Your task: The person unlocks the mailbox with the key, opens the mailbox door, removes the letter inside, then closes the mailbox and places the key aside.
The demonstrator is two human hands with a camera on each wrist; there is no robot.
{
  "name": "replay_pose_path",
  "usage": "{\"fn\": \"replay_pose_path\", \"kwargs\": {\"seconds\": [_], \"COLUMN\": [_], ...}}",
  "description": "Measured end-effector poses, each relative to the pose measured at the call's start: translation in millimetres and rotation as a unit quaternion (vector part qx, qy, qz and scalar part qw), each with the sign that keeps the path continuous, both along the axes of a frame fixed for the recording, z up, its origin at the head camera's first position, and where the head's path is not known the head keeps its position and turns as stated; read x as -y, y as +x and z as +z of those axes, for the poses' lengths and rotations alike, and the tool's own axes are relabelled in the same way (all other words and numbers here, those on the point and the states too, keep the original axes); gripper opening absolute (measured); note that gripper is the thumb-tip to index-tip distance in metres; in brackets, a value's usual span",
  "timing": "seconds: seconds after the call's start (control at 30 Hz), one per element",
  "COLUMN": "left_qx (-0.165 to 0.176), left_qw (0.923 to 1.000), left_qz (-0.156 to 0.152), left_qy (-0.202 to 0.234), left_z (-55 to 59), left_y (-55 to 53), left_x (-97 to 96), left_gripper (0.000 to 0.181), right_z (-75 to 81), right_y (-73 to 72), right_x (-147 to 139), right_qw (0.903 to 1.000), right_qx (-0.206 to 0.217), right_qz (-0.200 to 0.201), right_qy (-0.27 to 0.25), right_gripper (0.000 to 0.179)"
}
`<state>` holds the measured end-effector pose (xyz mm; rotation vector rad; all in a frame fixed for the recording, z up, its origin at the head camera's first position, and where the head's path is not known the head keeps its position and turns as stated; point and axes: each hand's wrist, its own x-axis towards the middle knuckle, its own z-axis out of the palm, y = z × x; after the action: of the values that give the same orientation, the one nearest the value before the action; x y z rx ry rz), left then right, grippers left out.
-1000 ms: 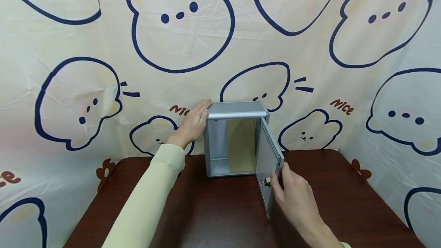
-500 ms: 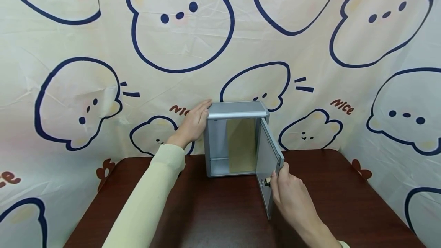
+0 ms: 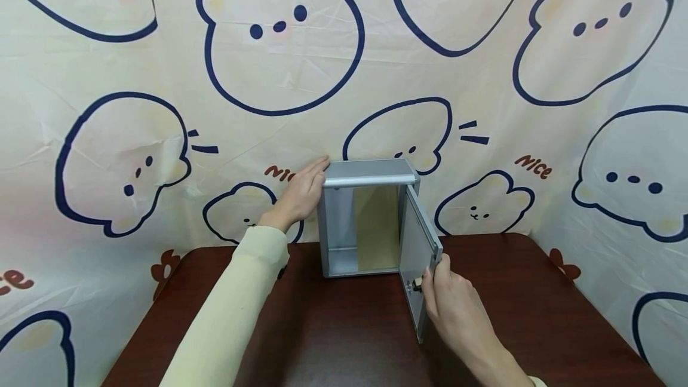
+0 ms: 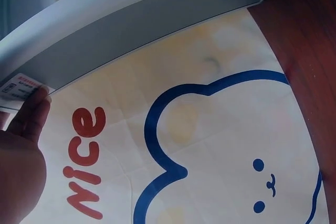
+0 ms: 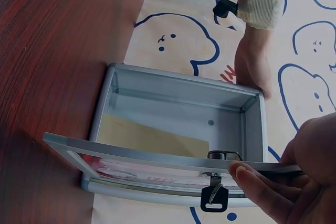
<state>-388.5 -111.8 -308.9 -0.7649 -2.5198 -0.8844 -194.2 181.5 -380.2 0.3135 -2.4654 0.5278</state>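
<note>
A grey metal box [image 3: 371,170] stands on the table with its hinged door [image 3: 415,243] swung out to the right. My left hand [image 3: 297,194] rests against the box's upper left side, fingers extended; in the left wrist view the fingertips touch near a white label [image 4: 22,87]. The door's free edge is pinched between the thumb and fingers of my right hand [image 3: 464,309]. Beside that thumb is a lock [image 3: 417,284] on the door's inner face. A key [image 5: 214,199] with a black head hangs from the door's outer side in the right wrist view. Inside the box, a tan panel [image 3: 377,226] shows.
The box sits toward the back of a dark brown wooden table [image 3: 355,339]. Close behind it hangs a cream cloth [image 3: 279,88] printed with cartoon bears, which also runs along both sides. A black piece [image 5: 226,8] sticks out at the left sleeve's cuff.
The fingers and thumb of my right hand have shifted slightly on the door's edge. The door, the box and my left hand stay in place.
</note>
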Motion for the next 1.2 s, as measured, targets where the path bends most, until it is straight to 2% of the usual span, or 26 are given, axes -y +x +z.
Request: {"fn": "replay_pose_path", "kwargs": {"seconds": [0.43, 0.6, 0.73, 0.87, 1.03, 1.13, 1.2], "left_qx": [0.028, 0.004, -0.043, -0.109, -0.187, -0.206, -0.201], "left_qw": [0.9993, 0.9997, 0.9979, 0.9882, 0.9685, 0.9613, 0.9612], "left_qz": [-0.001, 0.018, 0.034, 0.025, -0.010, -0.032, -0.046], "left_qy": [-0.025, -0.015, 0.032, 0.105, 0.164, 0.180, 0.183], "left_z": [4.7, 8.5, 6.2, -5.6, -30.9, -47.8, -59.0], "left_y": [2.4, 11.6, 23.7, 36.9, 53.7, 62.5, 66.8], "left_x": [8.6, 12.2, 15.3, 14.0, 2.7, -7.4, -14.9], "left_gripper": [0.061, 0.065, 0.062, 0.052, 0.043, 0.039, 0.037], "right_z": [-0.9, -1.2, -1.1, -0.6, 0.2, -0.2, -0.5], "right_y": [-0.7, -1.3, -1.6, -0.5, 0.4, -0.2, -0.4], "right_x": [1.2, 0.9, 0.8, 0.5, -0.7, -1.3, -1.6], "right_qw": [1.0000, 1.0000, 0.9999, 0.9999, 0.9999, 0.9999, 0.9999], "right_qx": [-0.002, 0.006, 0.007, 0.003, -0.003, -0.006, -0.007], "right_qz": [0.007, 0.005, 0.007, 0.008, 0.007, 0.006, 0.005], "right_qy": [-0.003, -0.004, -0.006, -0.006, -0.009, -0.010, -0.010], "right_gripper": [0.013, 0.015, 0.016, 0.016, 0.017, 0.017, 0.017]}}
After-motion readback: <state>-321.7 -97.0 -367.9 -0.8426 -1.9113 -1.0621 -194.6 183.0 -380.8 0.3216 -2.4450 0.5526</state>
